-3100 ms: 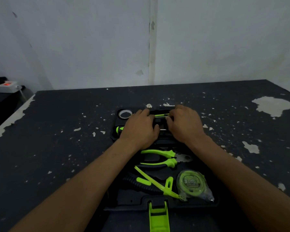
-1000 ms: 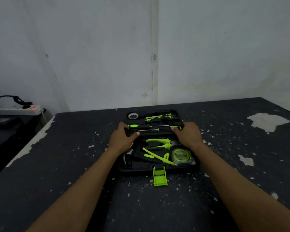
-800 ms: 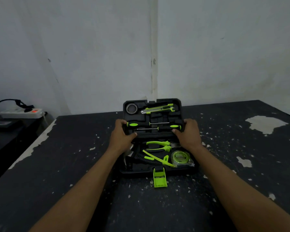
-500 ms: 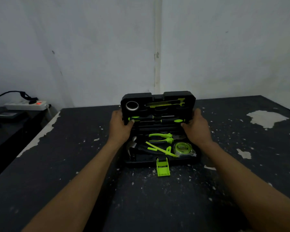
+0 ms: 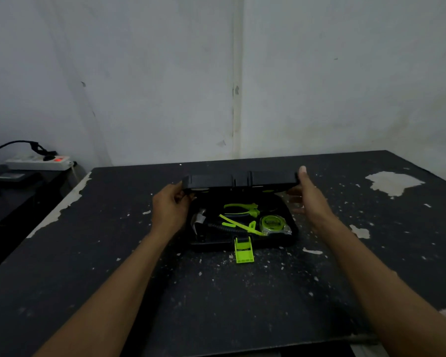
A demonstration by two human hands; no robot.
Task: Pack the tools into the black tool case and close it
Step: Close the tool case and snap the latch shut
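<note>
The black tool case (image 5: 289,235) lies in the middle of the table with its lid (image 5: 240,180) swung over, hanging edge-on above the base. My left hand (image 5: 169,207) grips the lid's left end. My right hand (image 5: 308,195) holds the lid's right end, thumb raised. In the base lie green-handled pliers (image 5: 241,208), a green tape measure (image 5: 273,224), a hammer (image 5: 200,222) and a thin green strap (image 5: 238,225). The green latch (image 5: 243,249) hangs open at the case's front edge. The tools in the lid are hidden.
The black table (image 5: 216,292) has chipped paint with white patches, the largest at the far right (image 5: 392,181). A white wall stands behind. At the far left a power strip (image 5: 39,162) with a red light sits on a lower dark surface.
Both hands took the lid by its ends, raised it from flat on the table through upright and swung it forward over the base. The tools in the lid went out of sight.
</note>
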